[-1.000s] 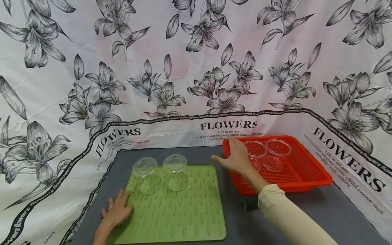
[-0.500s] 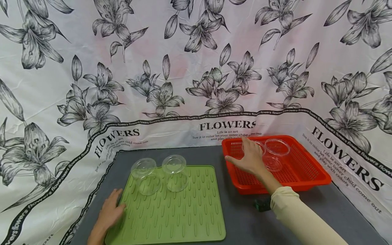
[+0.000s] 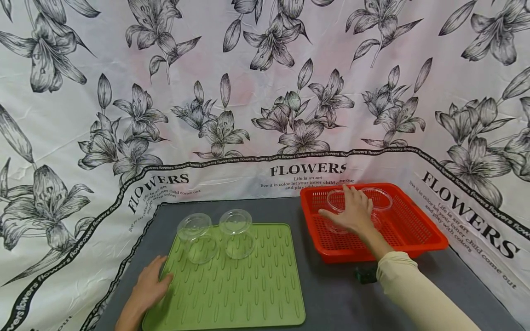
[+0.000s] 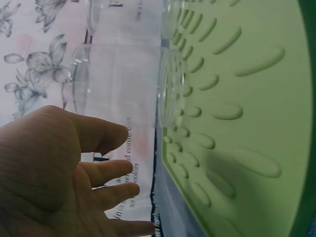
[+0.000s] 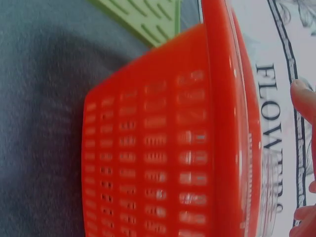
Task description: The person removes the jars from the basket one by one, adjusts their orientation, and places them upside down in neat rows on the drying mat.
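My right hand (image 3: pixel 353 212) is over the red basket (image 3: pixel 418 246), thumb and fingers spread, nothing visibly held. It partly hides two clear plastic cups standing there, the left cup (image 3: pixel 334 195) and the right cup (image 3: pixel 388 202). Whether it touches either one, I cannot tell. In the right wrist view its thumb (image 5: pixel 304 101) shows beyond the basket rim. My left hand (image 3: pixel 148 286) is at the left edge of the green mat (image 3: pixel 240 296), fingers loosely extended and holding nothing. At the mat's back stand two more cups, a left cup (image 3: pixel 200 248) and a right cup (image 3: pixel 239 242).
A grey tabletop (image 3: pixel 314 299) runs beneath the mat and basket. White flower-printed cloth (image 3: pixel 232 184) rises behind and along both sides. A small dark green object (image 3: pixel 365 275) shows beside the right sleeve, in front of the basket.
My right hand has moved right, from the basket's left rim to over the cups inside. My left hand has shifted slightly left and down. The cups on the mat have stayed put.
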{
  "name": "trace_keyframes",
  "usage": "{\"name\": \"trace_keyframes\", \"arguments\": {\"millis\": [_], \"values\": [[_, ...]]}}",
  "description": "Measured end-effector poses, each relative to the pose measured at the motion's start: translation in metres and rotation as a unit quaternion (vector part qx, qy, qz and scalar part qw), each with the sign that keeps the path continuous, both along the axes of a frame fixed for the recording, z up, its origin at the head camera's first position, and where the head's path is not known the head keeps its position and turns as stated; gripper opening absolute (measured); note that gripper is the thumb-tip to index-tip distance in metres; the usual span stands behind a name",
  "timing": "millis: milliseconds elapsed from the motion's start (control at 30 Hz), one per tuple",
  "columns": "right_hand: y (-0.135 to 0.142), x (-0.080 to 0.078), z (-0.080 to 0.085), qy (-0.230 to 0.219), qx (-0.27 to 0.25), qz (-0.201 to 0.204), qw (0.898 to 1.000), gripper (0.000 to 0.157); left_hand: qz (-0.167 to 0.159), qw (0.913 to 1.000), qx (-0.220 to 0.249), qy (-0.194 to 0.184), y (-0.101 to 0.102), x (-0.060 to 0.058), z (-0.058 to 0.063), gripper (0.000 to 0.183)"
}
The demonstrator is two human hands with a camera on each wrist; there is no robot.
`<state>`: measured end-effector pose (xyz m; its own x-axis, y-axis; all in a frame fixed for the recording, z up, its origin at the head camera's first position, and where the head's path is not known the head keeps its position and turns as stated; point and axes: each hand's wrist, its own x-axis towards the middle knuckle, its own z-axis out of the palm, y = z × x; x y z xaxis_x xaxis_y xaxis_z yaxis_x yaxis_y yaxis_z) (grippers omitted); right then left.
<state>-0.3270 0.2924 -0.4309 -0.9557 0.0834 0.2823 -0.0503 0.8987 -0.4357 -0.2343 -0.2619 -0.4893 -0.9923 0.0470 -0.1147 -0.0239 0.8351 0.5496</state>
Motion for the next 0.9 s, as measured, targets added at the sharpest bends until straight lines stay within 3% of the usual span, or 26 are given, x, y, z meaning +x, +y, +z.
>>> {"name": "trace_keyframes", "arguments": {"millis": [267, 433, 667, 900], "values": [[0.02, -0.002, -0.003, -0.017, -0.001, -0.017, 1.0, 0.119, -0.017, 0.9994, -0.029, 0.006, 0.003, 0.009, 0.008, 0.054], [0.027, -0.004, -0.002, -0.019, 0.003, -0.017, 1.0, 0.121, -0.029, 0.9993, -0.018, 0.018, 0.011, 0.015, 0.016, 0.051], [0.036, -0.006, -0.003, -0.028, 0.011, -0.017, 0.999, 0.121, -0.028, 0.9996, 0.005, 0.008, 0.025, 0.021, 0.031, 0.05], [0.043, -0.01, -0.005, -0.06, 0.014, -0.019, 0.998, 0.123, -0.032, 0.9988, 0.015, 0.035, 0.035, 0.025, 0.03, 0.045]]}}
